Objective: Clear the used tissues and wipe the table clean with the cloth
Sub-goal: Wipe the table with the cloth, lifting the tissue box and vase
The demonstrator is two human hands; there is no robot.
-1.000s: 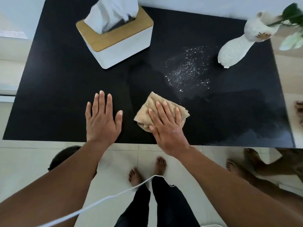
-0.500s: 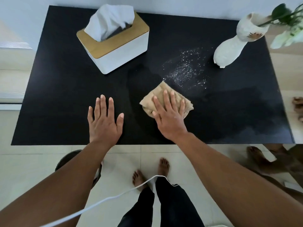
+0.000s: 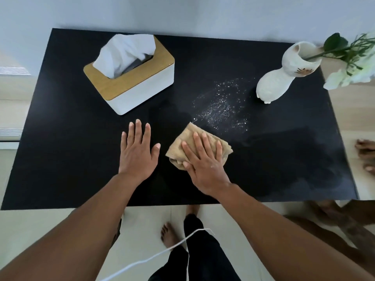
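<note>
Tan cloth (image 3: 199, 146), crumpled at frame centre on the black table (image 3: 60, 138), just below white specks (image 3: 221, 106); right hand (image 3: 203, 159) presses it flat, fingers spread (palm down). Left hand (image 3: 138, 151) lies flat beside, fingers wide.

A single wide-angle view looks from the person's head steeply down and forward, close over the black desk (image 3: 60, 138), with the near edge, floor (image 3: 142, 230) and far wall (image 3: 182, 13) in frame.
</note>
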